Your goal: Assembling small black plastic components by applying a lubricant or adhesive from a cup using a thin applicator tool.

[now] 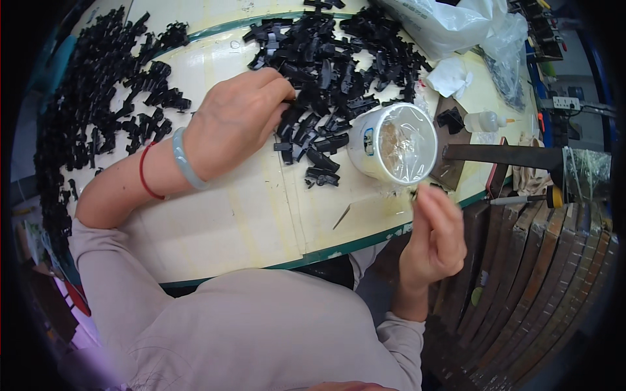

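Observation:
My left hand [242,118] reaches over the table to the near edge of a pile of black plastic parts [319,78]. Its fingers are curled in against the parts, and the hand's back hides what the fingertips hold. Right of this pile stands a white plastic tub [373,156], lined with clear film, with something brownish inside. My right hand [435,241] is raised just in front of the tub, thumb and fingers pinched together. A tiny dark bit shows at the fingertips, too small and blurred to name.
A larger heap of black parts [72,111] covers the table's left side. Back right are a white plastic bag [450,26], crumpled white paper [450,77] and a small bottle [481,122]. A dark metal bar [502,154] juts in from the right. Below it stand upright brown slabs [521,260].

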A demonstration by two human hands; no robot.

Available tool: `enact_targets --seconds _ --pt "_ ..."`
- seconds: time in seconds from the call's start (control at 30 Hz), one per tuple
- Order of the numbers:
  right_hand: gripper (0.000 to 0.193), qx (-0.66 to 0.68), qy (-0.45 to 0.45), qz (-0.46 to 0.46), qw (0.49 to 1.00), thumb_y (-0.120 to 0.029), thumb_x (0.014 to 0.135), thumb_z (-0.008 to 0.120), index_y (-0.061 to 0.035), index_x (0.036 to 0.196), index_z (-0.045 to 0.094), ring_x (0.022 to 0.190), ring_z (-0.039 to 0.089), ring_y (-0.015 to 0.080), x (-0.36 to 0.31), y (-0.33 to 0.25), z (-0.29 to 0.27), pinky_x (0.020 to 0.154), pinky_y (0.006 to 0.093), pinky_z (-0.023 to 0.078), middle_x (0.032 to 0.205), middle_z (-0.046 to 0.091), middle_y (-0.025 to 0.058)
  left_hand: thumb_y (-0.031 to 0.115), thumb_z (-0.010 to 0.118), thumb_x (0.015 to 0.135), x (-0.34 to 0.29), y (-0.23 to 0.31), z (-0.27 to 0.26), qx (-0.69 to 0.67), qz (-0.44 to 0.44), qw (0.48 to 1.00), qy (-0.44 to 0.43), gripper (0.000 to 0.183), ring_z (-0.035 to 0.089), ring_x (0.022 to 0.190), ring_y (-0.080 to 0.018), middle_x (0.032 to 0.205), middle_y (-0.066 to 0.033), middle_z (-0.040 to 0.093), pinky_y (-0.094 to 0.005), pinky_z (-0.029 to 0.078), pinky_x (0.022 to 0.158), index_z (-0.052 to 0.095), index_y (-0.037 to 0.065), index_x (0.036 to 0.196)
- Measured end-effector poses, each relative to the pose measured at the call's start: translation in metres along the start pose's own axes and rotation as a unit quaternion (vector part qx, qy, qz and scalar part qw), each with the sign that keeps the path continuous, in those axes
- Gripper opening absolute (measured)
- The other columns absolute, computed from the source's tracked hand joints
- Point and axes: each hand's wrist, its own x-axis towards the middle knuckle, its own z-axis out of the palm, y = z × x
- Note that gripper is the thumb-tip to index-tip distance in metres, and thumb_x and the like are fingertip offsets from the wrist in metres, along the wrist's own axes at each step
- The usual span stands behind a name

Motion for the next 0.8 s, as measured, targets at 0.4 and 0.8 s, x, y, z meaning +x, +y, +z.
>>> enact_targets --seconds 0.4,0.8 --pt "0.036 -0.152 -0.127 -0.174 0.965 0.009 0.055 0.064 0.0015 0.090 0.067 0.081 0.054 0.0249 0.048 0.019 0.012 0.071 0.0317 0.046 0.092 0.065 0.0085 -0.008 0.060 0.072 0.000 0.005 -0.020 -0.165 0.005 0.986 0.012 0.017 0.062 0.071 -0.0199 0.089 -0.0096 0.056 -0.0271 0.050 0.061 0.062 0.001 0.086" --pt "0.033 -0.125 -0.132 -0.152 0.971 0.009 0.057 0.068 -0.0001 0.090 0.067 0.077 0.053 0.0245 0.052 0.016 0.010 0.070 0.0318 0.045 0.089 0.065 0.0073 -0.004 0.060 0.082 -0.001 0.023 -0.020 -0.609 -0.218 0.744 -0.164 0.022 0.061 0.077 -0.0078 0.091 -0.0022 0.057 -0.0189 0.052 0.070 0.059 -0.002 0.104"
